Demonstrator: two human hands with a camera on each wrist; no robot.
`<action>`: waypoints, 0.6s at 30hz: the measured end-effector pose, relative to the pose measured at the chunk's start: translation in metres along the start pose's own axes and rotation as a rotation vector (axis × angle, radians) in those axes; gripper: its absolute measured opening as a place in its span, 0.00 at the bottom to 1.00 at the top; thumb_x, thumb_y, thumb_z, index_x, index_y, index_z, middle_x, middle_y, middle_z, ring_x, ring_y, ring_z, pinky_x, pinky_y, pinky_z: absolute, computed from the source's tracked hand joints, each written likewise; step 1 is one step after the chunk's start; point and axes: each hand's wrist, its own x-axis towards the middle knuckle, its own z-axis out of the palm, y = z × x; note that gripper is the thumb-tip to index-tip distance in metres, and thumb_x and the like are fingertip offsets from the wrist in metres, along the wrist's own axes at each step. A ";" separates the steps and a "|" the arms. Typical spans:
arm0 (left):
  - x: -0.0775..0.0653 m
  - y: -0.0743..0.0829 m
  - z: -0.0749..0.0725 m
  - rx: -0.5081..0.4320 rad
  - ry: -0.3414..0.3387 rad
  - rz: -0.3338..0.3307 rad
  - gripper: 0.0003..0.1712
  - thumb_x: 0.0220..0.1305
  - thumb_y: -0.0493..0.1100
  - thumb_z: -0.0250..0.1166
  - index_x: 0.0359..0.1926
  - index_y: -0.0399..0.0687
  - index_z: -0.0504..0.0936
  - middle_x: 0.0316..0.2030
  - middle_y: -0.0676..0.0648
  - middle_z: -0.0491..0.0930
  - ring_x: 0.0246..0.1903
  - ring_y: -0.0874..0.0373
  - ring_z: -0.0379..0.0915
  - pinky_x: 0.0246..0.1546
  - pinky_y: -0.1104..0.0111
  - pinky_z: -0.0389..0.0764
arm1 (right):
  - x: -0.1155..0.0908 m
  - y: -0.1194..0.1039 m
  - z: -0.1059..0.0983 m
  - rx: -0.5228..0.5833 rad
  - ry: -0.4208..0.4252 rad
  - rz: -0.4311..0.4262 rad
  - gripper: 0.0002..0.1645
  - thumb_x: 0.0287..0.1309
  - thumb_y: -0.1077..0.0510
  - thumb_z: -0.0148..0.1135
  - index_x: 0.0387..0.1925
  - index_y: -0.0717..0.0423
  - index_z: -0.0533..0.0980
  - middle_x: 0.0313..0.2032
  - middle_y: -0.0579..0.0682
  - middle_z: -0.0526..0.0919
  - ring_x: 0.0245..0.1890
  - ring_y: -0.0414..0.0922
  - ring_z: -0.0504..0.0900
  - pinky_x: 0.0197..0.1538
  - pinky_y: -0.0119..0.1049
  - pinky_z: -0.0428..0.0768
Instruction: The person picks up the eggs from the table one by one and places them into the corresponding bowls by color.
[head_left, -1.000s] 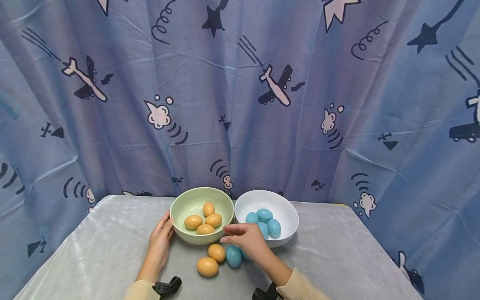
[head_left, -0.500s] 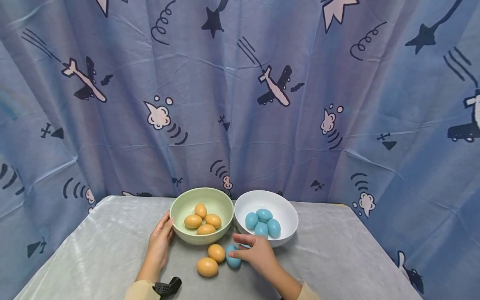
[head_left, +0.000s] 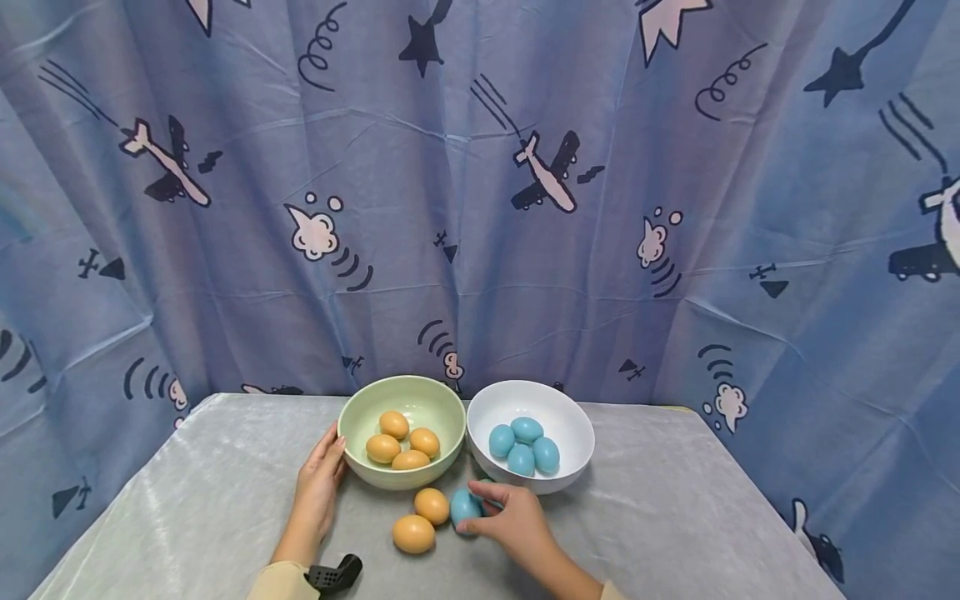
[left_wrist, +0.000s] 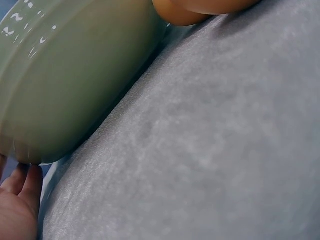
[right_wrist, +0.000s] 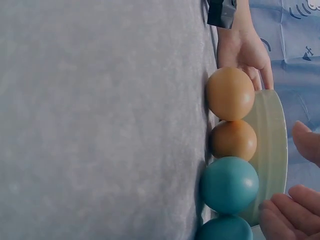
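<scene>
My left hand [head_left: 318, 483] rests against the left side of the green bowl [head_left: 360, 468]; in the left wrist view its fingertips touch the bowl's outer wall [left_wrist: 75, 85]. Several orange eggs [head_left: 383, 448] lie in that bowl. My right hand [head_left: 517, 523] hovers over a blue egg [head_left: 463, 510] on the table, thumb and fingers spread on either side. In the right wrist view the thumb and fingers stand apart from this blue egg [right_wrist: 230, 185]. A second blue egg [right_wrist: 226, 229] sits beside it, mostly hidden by the hand in the head view.
Beside the green bowl stands a white bowl [head_left: 573, 417] with several blue eggs [head_left: 546, 455] in it. Two orange eggs [head_left: 414, 534] lie on the grey cloth-covered table [head_left: 675, 500], left of the blue ones. A patterned blue curtain [head_left: 480, 250] hangs behind.
My right hand has moved down from between the bowls to the blue egg on the table. One orange egg in the green bowl has rolled left. The left hand stays in place.
</scene>
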 end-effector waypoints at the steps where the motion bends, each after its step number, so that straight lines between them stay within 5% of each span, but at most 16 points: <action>1: 0.000 0.000 0.000 0.000 -0.001 0.001 0.36 0.78 0.50 0.50 0.78 0.44 0.49 0.79 0.46 0.47 0.78 0.51 0.43 0.79 0.57 0.51 | 0.000 0.000 0.000 -0.006 -0.002 -0.001 0.34 0.40 0.62 0.81 0.52 0.69 0.80 0.52 0.62 0.85 0.57 0.58 0.82 0.53 0.35 0.85; 18: 0.001 0.000 0.000 0.005 0.005 0.000 0.35 0.78 0.49 0.49 0.78 0.44 0.49 0.79 0.46 0.46 0.78 0.51 0.43 0.79 0.56 0.51 | 0.001 0.008 0.008 -0.226 0.021 -0.108 0.34 0.37 0.62 0.82 0.51 0.68 0.81 0.50 0.61 0.86 0.52 0.55 0.84 0.51 0.40 0.86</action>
